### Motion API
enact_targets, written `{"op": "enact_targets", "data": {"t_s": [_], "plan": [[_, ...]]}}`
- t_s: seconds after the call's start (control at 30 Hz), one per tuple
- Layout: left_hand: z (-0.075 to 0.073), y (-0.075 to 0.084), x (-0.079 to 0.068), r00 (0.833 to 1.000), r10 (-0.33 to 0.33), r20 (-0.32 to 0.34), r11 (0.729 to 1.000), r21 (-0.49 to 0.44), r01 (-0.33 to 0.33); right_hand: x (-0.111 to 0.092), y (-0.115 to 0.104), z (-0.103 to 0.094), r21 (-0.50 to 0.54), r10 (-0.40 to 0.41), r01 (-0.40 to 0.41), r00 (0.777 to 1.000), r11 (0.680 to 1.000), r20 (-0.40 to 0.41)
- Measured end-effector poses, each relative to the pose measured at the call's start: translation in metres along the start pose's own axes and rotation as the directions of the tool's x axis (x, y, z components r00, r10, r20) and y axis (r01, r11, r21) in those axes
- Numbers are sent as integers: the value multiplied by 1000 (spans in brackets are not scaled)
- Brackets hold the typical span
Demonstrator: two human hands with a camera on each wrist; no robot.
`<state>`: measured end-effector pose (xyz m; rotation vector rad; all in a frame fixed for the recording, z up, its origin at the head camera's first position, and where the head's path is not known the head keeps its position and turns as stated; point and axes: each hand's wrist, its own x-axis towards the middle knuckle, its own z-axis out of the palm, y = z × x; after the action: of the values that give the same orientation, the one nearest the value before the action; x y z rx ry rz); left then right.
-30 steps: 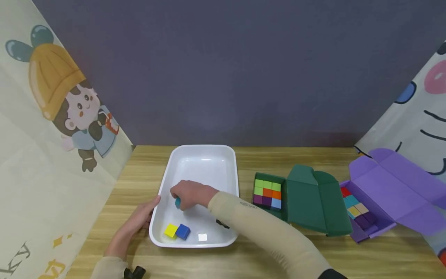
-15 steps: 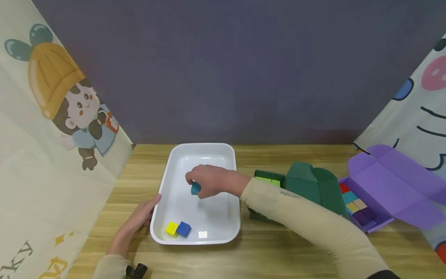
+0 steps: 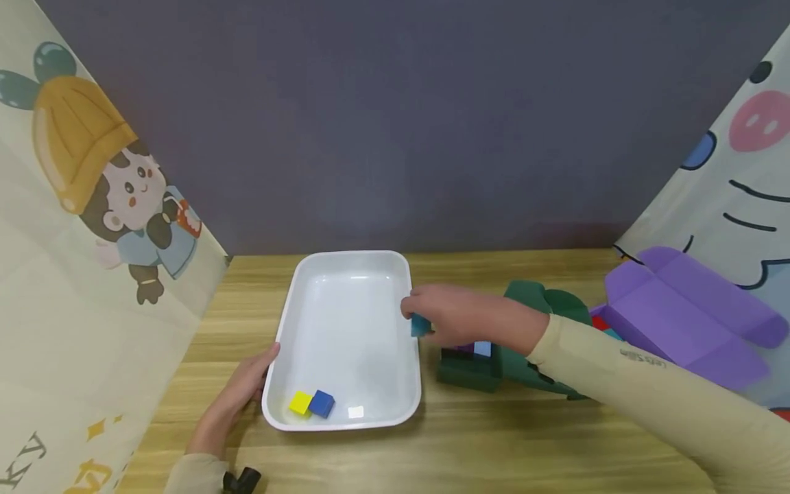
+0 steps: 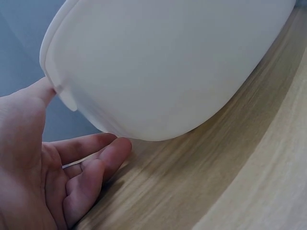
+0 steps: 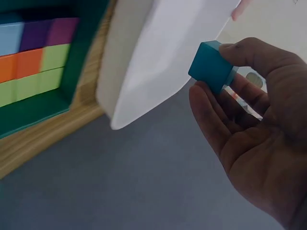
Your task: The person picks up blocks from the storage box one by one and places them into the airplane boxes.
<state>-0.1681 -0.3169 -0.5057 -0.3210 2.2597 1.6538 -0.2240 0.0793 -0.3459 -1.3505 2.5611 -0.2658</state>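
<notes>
My right hand (image 3: 457, 315) pinches a teal cube (image 3: 420, 325) between thumb and fingers, above the right rim of the white tray (image 3: 348, 329). In the right wrist view the teal cube (image 5: 210, 67) sits at the fingertips, with the palm turned up to the camera. My left hand (image 3: 243, 383) holds the tray's left side. The left wrist view shows its thumb on the rim and curled fingers (image 4: 112, 153) against the outer wall near the table. A yellow cube (image 3: 300, 403) and a blue cube (image 3: 321, 404) lie together in the tray's near left corner.
Right of the tray stands an open green box (image 3: 470, 376), partly hidden by my right arm. Its rows of coloured cubes (image 5: 41, 57) show in the right wrist view. Farther right is an open purple box (image 3: 685, 319), its cubes mostly covered by the sleeve. A dark wall rises behind.
My right hand has lifted the teal cube from the tray's left part and carried it right, to the tray's right rim. The left hand has stayed at the tray's left side.
</notes>
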Motion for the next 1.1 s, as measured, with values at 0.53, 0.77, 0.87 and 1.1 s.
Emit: {"op": "enact_targets", "data": {"t_s": [0.53,0.77,0.87,1.1], "plan": [[1,0,2,999,9,-47,999,54,-6,-57,31,32,74,118,-119,993,990,18],[3,2,-2,998,23,-52,998,61,-20,-55,38,41,37,141,-144,988,989,64],[3,2,-2,998,19,-67,997,71,-14,-49,43,44,18,129,-131,988,991,86],[4,2,-1,998,13,-53,997,74,-9,-36,50,52,55,113,-124,980,991,165]]}}
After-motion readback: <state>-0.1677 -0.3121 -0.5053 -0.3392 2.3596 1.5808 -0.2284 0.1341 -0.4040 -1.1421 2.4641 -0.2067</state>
